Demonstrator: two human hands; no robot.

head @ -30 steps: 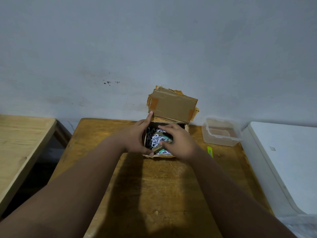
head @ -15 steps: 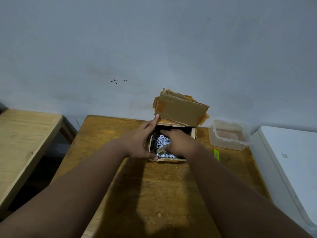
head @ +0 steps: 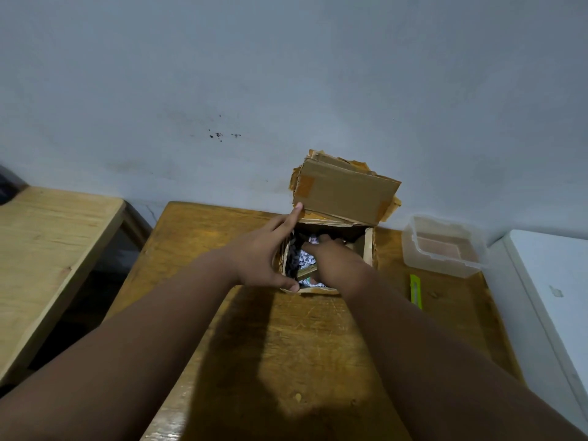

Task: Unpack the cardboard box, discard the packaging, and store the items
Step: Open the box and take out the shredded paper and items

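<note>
Cardboard box (head: 369,249), small and brown, standing open at the far middle of a wooden worktop (head: 286,345), close to a pale grey wall (head: 286,74). Top flaps (head: 345,194) folded back and up against that wall, with strips of brown tape at the corners. Inside, crumpled black-and-white printed paper (head: 304,259) as packing, plus a glimpse of something green and tan, too hidden to name.

Left hand (head: 259,257) pressed flat against the box's left wall, spread wide, forefinger stretched up to touch the lower corner of the raised flaps, thumb along the near rim. Right hand (head: 334,264) reaching down into the box, fingertips buried among the paper; cannot tell whether closed around anything.

Clear plastic container (head: 442,246), lidless, just right of the box on the worktop. Lime-green utility knife (head: 415,289) lying flat, nearer than the container. Second, paler wooden table (head: 41,249) off to the left, apart from the worktop. White surface (head: 553,281) at the right edge of view.
</note>
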